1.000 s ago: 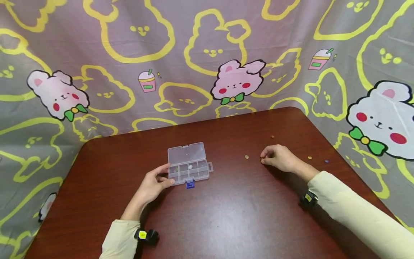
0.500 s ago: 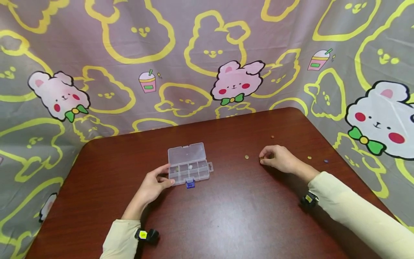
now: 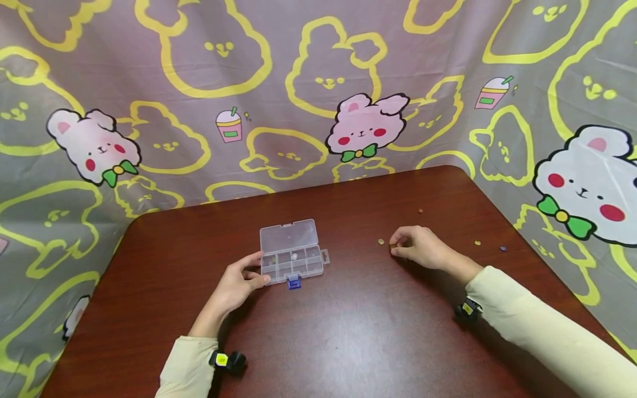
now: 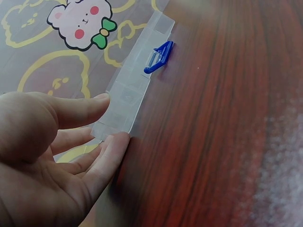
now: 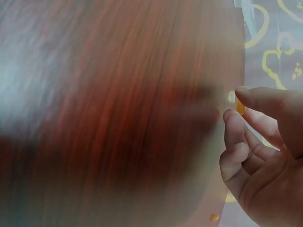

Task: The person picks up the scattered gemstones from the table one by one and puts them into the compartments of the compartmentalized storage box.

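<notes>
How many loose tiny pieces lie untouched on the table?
4: yellowish piece left of the right hand, orange piece beyond it, yellow piece and blue piece rightward. More may be hidden.

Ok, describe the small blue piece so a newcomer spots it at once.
On the brown table, look right of the right hand, near the table's right edge. The blue piece lies there, closer to the edge than the yellow piece; no other loose piece is blue.
</notes>
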Demonstrator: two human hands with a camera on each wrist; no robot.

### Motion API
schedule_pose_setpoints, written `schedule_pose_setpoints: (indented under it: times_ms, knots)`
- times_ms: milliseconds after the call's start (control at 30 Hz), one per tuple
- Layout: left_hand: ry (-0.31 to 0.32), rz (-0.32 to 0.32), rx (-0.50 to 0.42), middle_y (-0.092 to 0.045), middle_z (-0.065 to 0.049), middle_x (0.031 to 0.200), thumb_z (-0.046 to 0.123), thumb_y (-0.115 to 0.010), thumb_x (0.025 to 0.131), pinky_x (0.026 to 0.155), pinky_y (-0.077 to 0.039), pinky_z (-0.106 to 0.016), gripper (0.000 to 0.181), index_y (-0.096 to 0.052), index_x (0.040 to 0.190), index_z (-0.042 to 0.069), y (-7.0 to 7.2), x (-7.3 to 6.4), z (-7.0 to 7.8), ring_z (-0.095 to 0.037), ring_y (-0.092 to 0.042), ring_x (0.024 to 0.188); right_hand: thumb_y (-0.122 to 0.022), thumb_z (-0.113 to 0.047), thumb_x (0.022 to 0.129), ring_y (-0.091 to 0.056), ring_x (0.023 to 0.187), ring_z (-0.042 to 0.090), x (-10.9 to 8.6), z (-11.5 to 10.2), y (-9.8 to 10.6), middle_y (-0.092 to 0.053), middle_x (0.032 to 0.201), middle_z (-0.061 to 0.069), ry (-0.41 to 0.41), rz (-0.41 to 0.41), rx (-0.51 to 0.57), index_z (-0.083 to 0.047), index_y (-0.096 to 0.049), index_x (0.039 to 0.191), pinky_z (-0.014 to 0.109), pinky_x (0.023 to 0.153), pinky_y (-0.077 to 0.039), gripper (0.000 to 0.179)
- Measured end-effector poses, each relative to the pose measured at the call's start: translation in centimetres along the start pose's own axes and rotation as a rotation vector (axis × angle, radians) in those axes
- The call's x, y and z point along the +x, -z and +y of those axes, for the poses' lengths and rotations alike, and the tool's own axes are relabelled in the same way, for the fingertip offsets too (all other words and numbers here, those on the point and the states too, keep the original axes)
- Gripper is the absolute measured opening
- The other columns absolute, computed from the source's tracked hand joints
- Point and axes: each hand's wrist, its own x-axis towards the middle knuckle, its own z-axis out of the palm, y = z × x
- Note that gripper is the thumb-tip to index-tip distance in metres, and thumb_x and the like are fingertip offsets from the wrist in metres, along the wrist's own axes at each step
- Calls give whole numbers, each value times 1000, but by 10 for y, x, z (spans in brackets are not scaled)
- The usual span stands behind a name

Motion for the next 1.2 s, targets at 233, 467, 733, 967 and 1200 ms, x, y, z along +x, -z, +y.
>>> schedule_pose_setpoints:
  times_ms: [233,467,733,967,1200]
  knots:
    - [1,1,-12,-56,-27,129,-3,-74,88,69,-50,-25,62,-50,145,-1,0,1,-1,-25,-64,89,-77,-2,85,-59,74,13,8,-8,-10,-68,81,-3,5,-1,38,-6,-72,92,28,65,-45,9]
    - [-1,1,-11,-56,-27,128,-3,-74,87,69,-50,-25,62,-51,144,-1,0,1,-1,-25,-63,89,-76,-3,86,-58,70,11,16,-18,-21,-68,78,-5,17,-7,57,-7,-73,91,27,64,-46,8]
    - [-3,2,-21,-57,-27,128,-3,-74,87,69,-50,-24,62,-51,144,-1,0,2,-3,-25,-64,89,-76,-3,87,-57,68,9,26,-29,-35,-68,78,-5,36,-9,91,-7,-74,92,25,62,-45,7]
    - [-10,-1,-23,-57,-28,128,-2,-74,87,69,-50,-25,61,-50,144,-2,1,1,-3,-25,-63,88,-74,-3,89,-57,61,10,34,-45,-44,-66,74,-3,29,-35,151,-5,-74,94,25,56,-47,6]
    - [-11,1,-19,-57,-27,129,-1,-74,88,69,-50,-25,62,-50,144,-1,1,1,-2,-25,-63,89,-74,-1,88,-61,59,16,43,-59,-50,-68,75,1,22,-36,215,-4,-73,95,29,55,-51,7]
